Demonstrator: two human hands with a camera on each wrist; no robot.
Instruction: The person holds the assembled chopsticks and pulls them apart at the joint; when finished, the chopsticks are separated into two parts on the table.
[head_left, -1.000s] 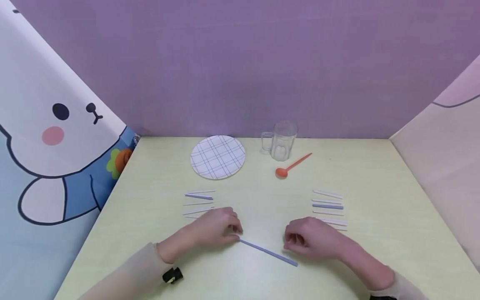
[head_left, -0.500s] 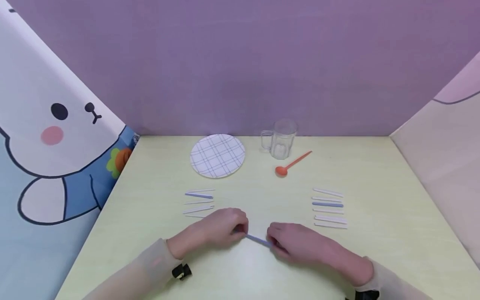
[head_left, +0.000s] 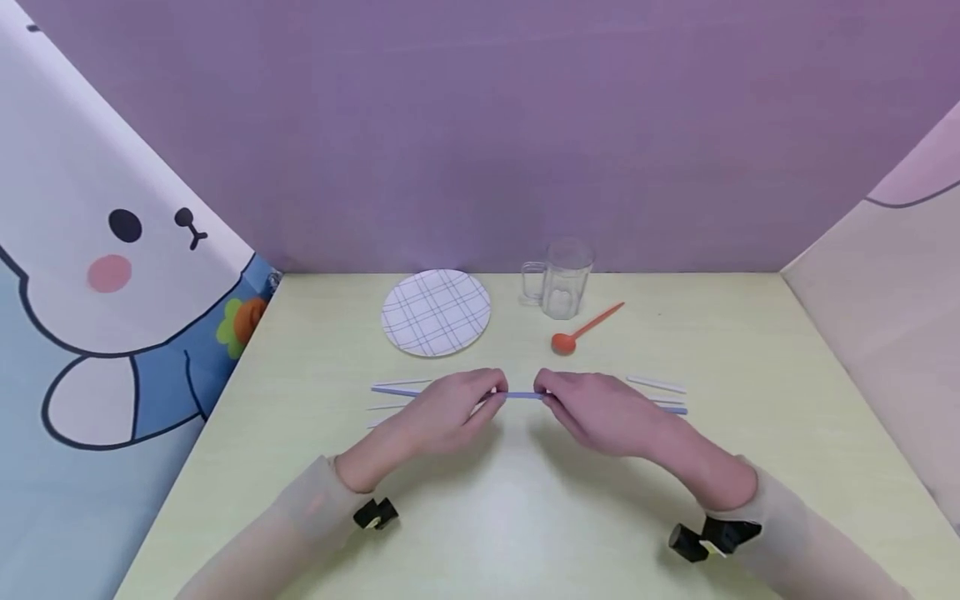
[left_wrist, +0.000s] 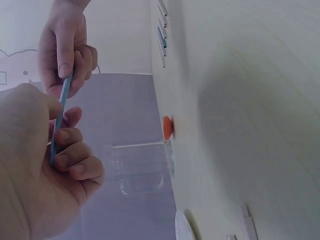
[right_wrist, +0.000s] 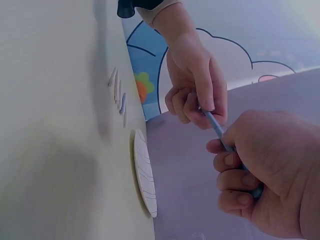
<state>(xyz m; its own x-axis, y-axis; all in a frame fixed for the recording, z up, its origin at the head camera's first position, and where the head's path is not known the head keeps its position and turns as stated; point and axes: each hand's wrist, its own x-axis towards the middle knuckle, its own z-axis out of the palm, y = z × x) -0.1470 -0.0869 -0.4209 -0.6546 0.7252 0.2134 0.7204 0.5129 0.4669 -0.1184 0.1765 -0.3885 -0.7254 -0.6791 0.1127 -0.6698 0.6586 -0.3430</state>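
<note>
Between my two hands a thin blue stick (head_left: 524,395) is stretched level, raised above the table. My left hand (head_left: 448,414) pinches its left end, and my right hand (head_left: 606,414) pinches its right end. A short span of it shows between the fingertips. In the left wrist view the stick (left_wrist: 65,95) runs from one hand to the other, with fingers curled round it. The right wrist view shows the right hand (right_wrist: 275,170) gripping the stick (right_wrist: 214,121). Both ends are hidden in the hands.
Short white and blue sticks lie in two groups, partly hidden: a left blue stick (head_left: 393,391) and a right white stick (head_left: 656,384) show. Farther back are a checked plate (head_left: 437,313), a clear mug (head_left: 566,279) and an orange spoon (head_left: 564,342). A purple wall (head_left: 480,142) stands behind.
A second ago only the left hand touched the blue stick, slanting on the table. The right hand moved left and took hold of it. Both hands then raised it, now level and farther from me.
</note>
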